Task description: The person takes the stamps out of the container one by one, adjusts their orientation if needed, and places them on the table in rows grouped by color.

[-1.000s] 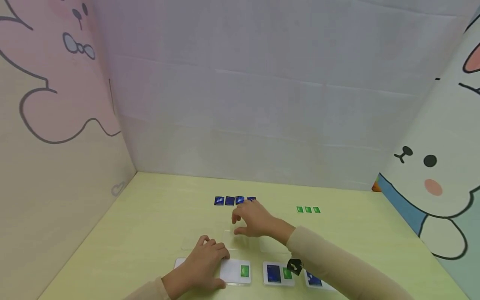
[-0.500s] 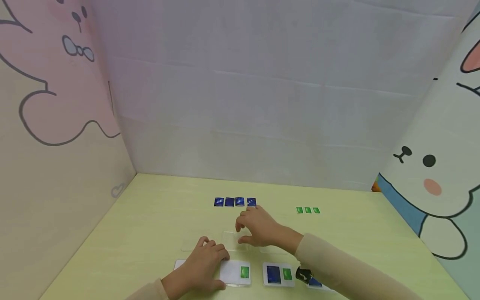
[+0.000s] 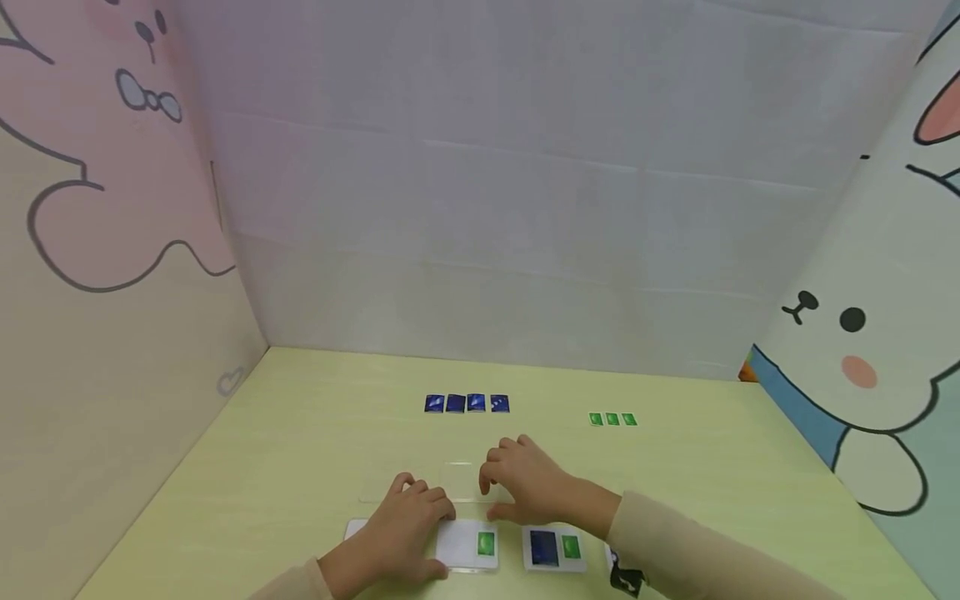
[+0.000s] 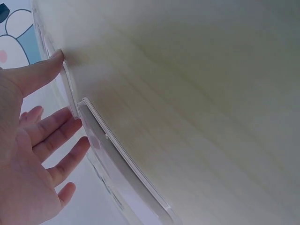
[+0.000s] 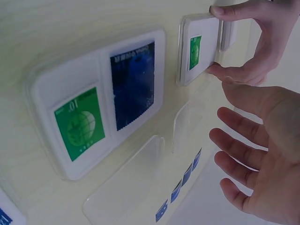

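My left hand (image 3: 397, 533) holds a flat white case (image 3: 455, 542) at its left part, thumb on the near edge and fingertips on the far one. On this case lies one green stamp (image 5: 195, 52). My right hand (image 3: 528, 483), fingers loosely bent and nothing between them, hovers just beyond a second white case (image 5: 103, 63). That one bears a dark blue stamp (image 5: 133, 84) and a green stamp (image 5: 79, 126). Clear plastic covers (image 3: 457, 482) lie behind the cases; the right hand partly hides them. Another white case (image 3: 356, 527) is mostly hidden by the left hand.
Several small blue stamps (image 3: 455, 403) form a row farther back on the pale yellow table (image 3: 315, 417). Three green stamps (image 3: 612, 419) lie to their right. Another case peeks from under the right sleeve (image 3: 675, 542). Walls enclose the table's back and sides.
My right hand has drawn back toward me, away from the blue stamps, and the rightmost blue stamp now shows whole. The left hand keeps its place on the case.
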`<state>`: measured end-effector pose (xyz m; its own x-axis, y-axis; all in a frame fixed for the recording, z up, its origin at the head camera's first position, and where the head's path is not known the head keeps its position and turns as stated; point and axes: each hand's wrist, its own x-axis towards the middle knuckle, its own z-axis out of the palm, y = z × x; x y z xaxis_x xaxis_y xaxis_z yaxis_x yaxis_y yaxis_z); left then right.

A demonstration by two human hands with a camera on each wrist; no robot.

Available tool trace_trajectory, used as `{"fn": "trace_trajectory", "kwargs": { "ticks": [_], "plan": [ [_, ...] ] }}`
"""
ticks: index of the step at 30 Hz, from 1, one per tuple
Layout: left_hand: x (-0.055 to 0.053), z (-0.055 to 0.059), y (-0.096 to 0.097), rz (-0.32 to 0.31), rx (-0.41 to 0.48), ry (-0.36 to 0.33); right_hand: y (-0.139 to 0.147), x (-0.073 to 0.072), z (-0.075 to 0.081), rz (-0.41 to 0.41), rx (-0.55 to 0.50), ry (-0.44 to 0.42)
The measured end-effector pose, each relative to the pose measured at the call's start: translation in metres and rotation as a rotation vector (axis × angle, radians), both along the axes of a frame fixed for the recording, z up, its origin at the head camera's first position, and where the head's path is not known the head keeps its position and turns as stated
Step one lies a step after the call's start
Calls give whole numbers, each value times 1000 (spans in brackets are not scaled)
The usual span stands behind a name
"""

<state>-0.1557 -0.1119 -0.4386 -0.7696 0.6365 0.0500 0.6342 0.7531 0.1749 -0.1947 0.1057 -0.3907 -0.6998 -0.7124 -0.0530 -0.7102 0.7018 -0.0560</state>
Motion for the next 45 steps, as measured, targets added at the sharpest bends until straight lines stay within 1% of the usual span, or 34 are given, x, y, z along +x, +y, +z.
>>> {"fn": "trace_trajectory", "kwargs": {
  "ticks": [5, 13, 20, 23, 26, 36, 40, 45],
  "plan": [
    [0, -1, -1, 0, -9, -5, 2, 5, -2, 28, 8, 6],
    [0, -1, -2, 4, 5, -16, 4, 9, -7, 17, 22, -24],
    [0, -2, -1, 3, 5, 10, 3, 14, -12, 19, 0, -34],
    [1, -2, -1, 1, -1, 10, 2, 17, -14, 18, 0, -40],
    [1, -2, -1, 0, -6, 7, 0, 20, -16, 11, 3, -49],
    [0, 0, -1, -1, 0, 24, -2, 24, -25, -32, 39, -27],
    [0, 1, -2, 0, 5, 15, -2, 24, -27, -47, 34, -23],
    [0, 1, -2, 1, 8, 14, -2, 23, -29, -59, 11, -43]
  ]
}}
